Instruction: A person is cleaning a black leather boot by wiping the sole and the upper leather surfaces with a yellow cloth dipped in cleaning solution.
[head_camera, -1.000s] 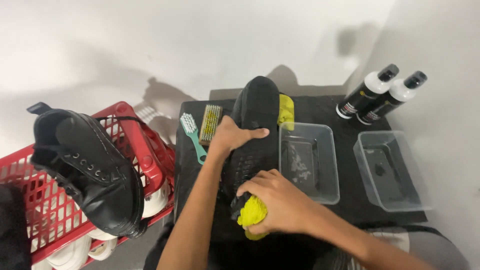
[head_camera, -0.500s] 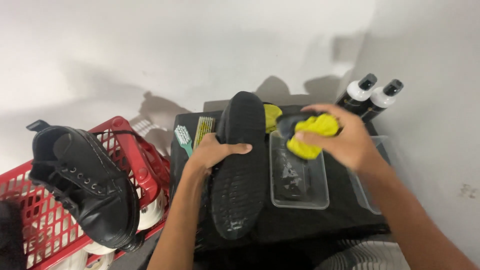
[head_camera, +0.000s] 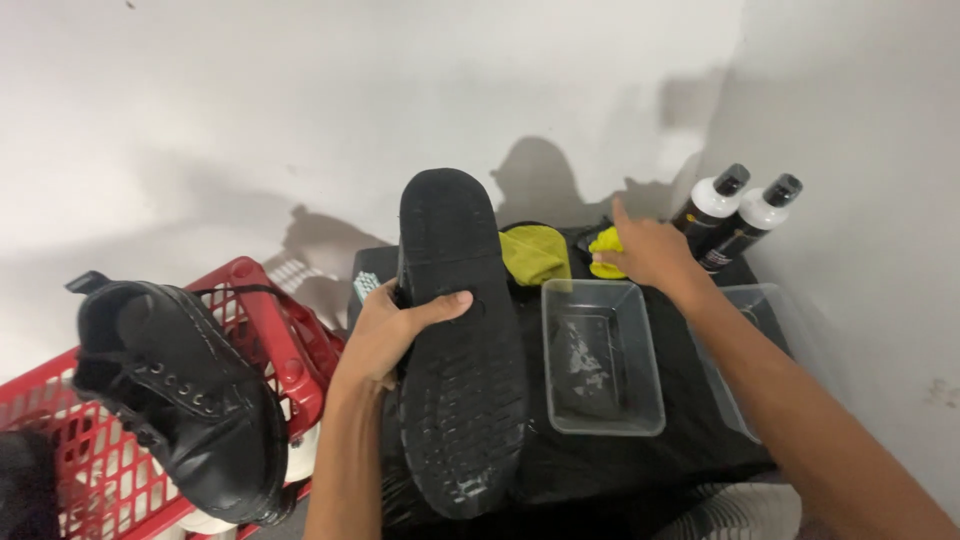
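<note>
At the bench's (head_camera: 600, 460) left edge, your left hand (head_camera: 385, 330) grips the black boot (head_camera: 460, 340), sole up, thumb across the tread. Right hand (head_camera: 650, 250), fingers together, presses a yellow cloth (head_camera: 603, 252) at the back edge, near two bottles (head_camera: 735, 215). Clear tray (head_camera: 600, 355) sits mid-bench; 2nd boot (head_camera: 180, 400) on the red basket (head_camera: 280, 320).

sole-up shoe (head_camera: 455, 340) at frame centre on worktop (head_camera: 620, 460) | tray (head_camera: 600, 355) right of it | basket (head_camera: 275, 330) at lower left, boot (head_camera: 180, 400) on it | bottles (head_camera: 735, 215) upper right
</note>
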